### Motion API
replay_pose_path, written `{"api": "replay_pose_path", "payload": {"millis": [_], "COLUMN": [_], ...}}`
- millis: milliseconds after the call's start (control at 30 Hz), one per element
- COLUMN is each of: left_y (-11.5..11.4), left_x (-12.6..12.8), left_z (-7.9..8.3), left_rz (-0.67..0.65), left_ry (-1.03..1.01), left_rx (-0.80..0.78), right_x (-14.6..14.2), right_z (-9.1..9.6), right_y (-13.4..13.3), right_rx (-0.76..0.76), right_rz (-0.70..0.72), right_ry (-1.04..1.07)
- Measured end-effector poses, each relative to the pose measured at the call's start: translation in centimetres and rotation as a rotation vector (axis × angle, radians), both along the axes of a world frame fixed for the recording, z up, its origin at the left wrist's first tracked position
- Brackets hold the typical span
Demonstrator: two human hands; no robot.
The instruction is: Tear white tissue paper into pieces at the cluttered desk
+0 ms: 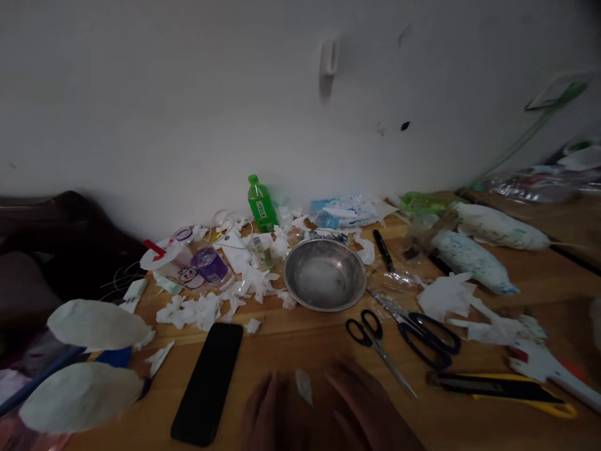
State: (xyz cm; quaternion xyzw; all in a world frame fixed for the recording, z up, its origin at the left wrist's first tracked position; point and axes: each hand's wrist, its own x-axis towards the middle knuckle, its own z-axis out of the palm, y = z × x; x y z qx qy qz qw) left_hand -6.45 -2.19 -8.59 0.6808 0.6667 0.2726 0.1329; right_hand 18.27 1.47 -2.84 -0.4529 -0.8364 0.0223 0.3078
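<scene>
My two hands are low at the front edge of the wooden table point(291, 341), both dark and smeared by motion. My left hand point(263, 410) lies right of a black phone point(208, 382). My right hand point(359, 407) is just below the small black-handled scissors point(375, 341). A small white paper scrap point(304, 385) shows between the two hands; whether either hand holds it I cannot tell. The fingers seem to point away from me, but the blur hides their grip.
A steel bowl point(325, 274) sits mid-table among torn white tissue point(201, 310). Behind stand a green bottle point(261, 203) and a plastic cup point(181, 266). Larger scissors point(429, 338) and a yellow utility knife point(507, 389) lie to the right. Two pale oval pieces point(96, 324) lie at the left.
</scene>
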Motion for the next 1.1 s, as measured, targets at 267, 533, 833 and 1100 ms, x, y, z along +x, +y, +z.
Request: {"api": "replay_pose_path", "payload": {"millis": [267, 533, 833, 1100], "left_y": [1.1, 1.5, 1.6, 1.9], "left_x": [2.5, 3.3, 3.2, 3.3], "left_z": [1.2, 2.1, 2.3, 2.2], "left_rz": [-0.019, -0.014, -0.037, -0.039], "left_ry": [-0.083, 0.012, 0.058, 0.008], "left_rx": [-0.077, -0.040, -0.072, -0.095], "right_x": [-1.0, -0.3, -3.3, -2.9], "right_z": [1.4, -1.2, -2.0, -0.6], "right_y": [0.2, 1.2, 3.8, 5.7], "right_rx": [-0.048, -0.161, -0.247, -0.220], "right_rz": [-0.004, -0.057, -0.073, -0.091], "right_ry": [0.009, 0.042, 0.009, -0.031]}}
